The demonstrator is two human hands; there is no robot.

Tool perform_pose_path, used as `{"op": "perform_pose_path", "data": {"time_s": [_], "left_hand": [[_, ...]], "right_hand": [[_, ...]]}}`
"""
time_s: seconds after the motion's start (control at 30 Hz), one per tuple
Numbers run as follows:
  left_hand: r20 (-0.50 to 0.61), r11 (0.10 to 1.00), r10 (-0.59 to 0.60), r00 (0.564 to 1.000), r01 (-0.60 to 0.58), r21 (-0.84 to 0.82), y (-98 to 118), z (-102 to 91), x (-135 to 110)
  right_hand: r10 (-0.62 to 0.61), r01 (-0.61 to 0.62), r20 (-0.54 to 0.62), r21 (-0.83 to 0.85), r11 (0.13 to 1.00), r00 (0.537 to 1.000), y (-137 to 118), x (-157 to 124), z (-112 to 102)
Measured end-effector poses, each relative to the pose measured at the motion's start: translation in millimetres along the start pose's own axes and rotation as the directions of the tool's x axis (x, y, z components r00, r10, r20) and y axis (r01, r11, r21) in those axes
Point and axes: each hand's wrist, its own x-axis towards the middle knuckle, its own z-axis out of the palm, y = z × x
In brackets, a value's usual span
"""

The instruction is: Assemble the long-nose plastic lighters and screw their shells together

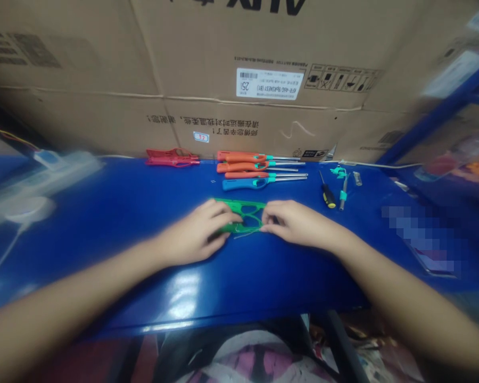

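An opened green lighter casing lies just above the blue table, its two halves side by side with trigger loops showing. My left hand is closed around the casing's left end, with a finger reaching over its middle. At the right end, the fingertips of my right hand are pinched together on the casing's edge. A thin wire sticks out below the lower half. Whatever lies inside the casing under my fingers is hidden.
Several long-necked lighters in orange and blue lie behind my hands. Left of them is a red casing. A screwdriver and a metal lighter tube lie right. A power strip stands left; cardboard walls the back.
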Motion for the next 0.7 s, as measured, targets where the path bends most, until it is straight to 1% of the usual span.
{"op": "perform_pose_path", "data": {"time_s": [0.17, 0.23, 0.3, 0.4, 0.5, 0.57, 0.7], "left_hand": [[0.004, 0.999, 0.004, 1.0, -0.003, -0.051, -0.4, 1.8, -0.7], [0.008, 0.998, 0.006, 1.0, -0.005, -0.057, -0.6, 2.2, -1.0], [0.013, 0.998, 0.008, 1.0, -0.007, -0.058, -1.2, 2.4, -1.1], [0.031, 0.998, 0.009, 0.999, -0.007, -0.058, -2.4, 2.7, -0.8], [0.04, 0.998, 0.018, 0.999, -0.016, -0.062, -3.6, 3.1, -0.3], [0.039, 0.998, 0.024, 0.999, -0.022, -0.067, -4.3, 3.6, -0.3], [0.04, 0.997, 0.023, 0.999, -0.02, -0.072, -5.1, 4.9, -0.9]], "right_hand": [[0.109, -0.107, -0.024, 0.043, 0.993, 0.994, -2.0, 4.7, 1.3], [0.113, -0.112, -0.018, 0.039, 0.993, 0.993, -2.2, 4.5, 0.8], [0.071, -0.069, -0.03, 0.042, 0.997, 0.997, -1.2, 3.0, 0.2], [-0.054, 0.056, -0.05, 0.03, 0.998, 0.997, 1.3, 0.1, -0.3], [-0.145, 0.145, 0.003, -0.007, 0.989, 0.989, 2.7, -1.6, -0.2], [-0.16, 0.161, 0.026, -0.015, 0.987, 0.987, 2.9, -2.1, 0.1], [-0.156, 0.156, 0.034, -0.011, 0.988, 0.987, 2.4, -2.4, 0.1]]}}
